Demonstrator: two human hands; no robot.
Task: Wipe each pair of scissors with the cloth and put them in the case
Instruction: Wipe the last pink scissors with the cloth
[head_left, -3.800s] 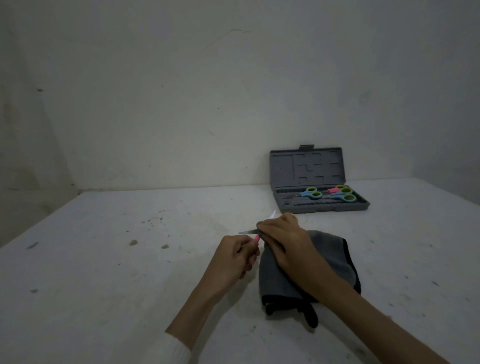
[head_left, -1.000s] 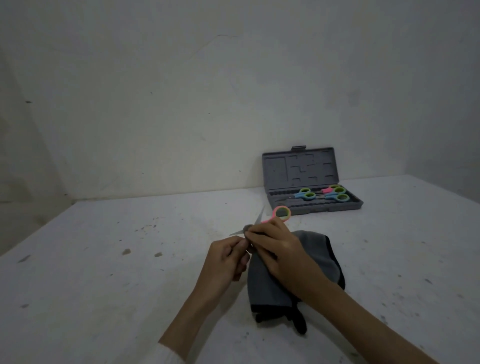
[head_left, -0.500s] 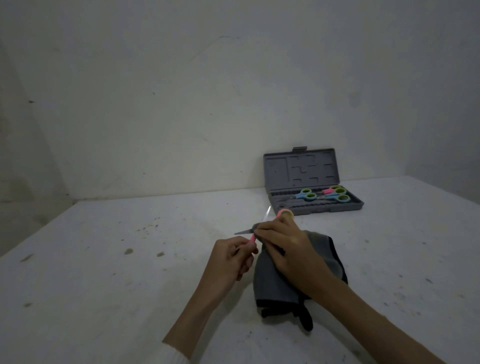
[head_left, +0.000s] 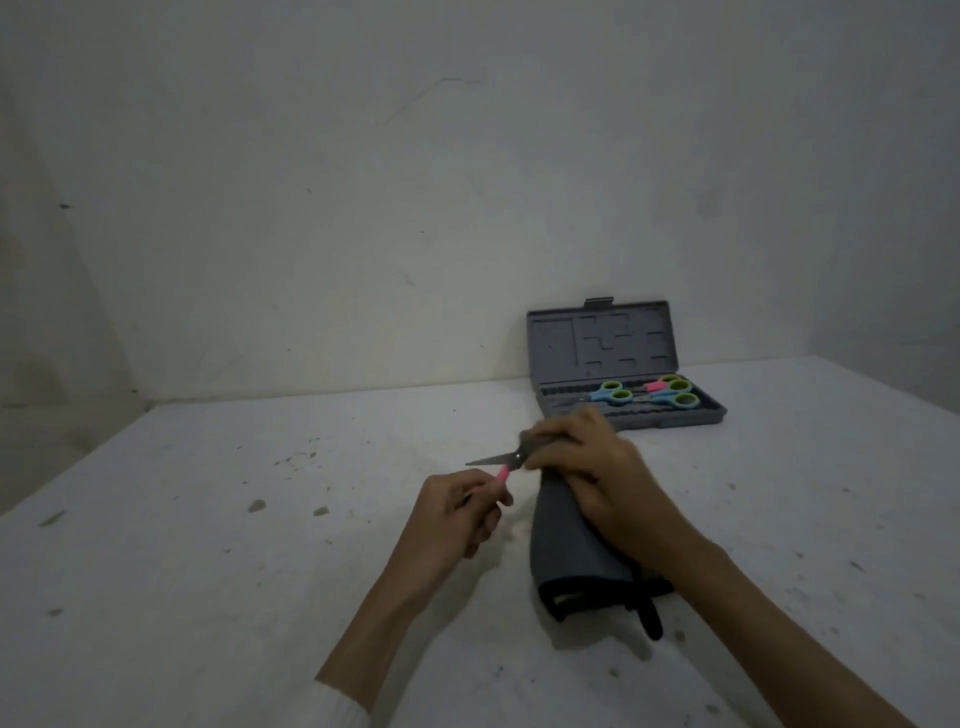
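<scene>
at 6 o'clock the left hand (head_left: 457, 512) is curled, gripping the pink handle of the scissors (head_left: 498, 464). just past it toward 1 o'clock the right hand (head_left: 592, 475) clasps the grey cloth (head_left: 566, 545) round one blade; the other blade points to 9 o'clock. farther off at 1 o'clock the open grey case (head_left: 623, 364) holds three more scissors (head_left: 649, 395), on the white table (head_left: 208, 519).

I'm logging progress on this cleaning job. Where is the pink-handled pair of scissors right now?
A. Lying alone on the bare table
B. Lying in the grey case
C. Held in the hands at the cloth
C: the left hand grips the pink-handled scissors while the right hand wraps the cloth over a blade.
</scene>
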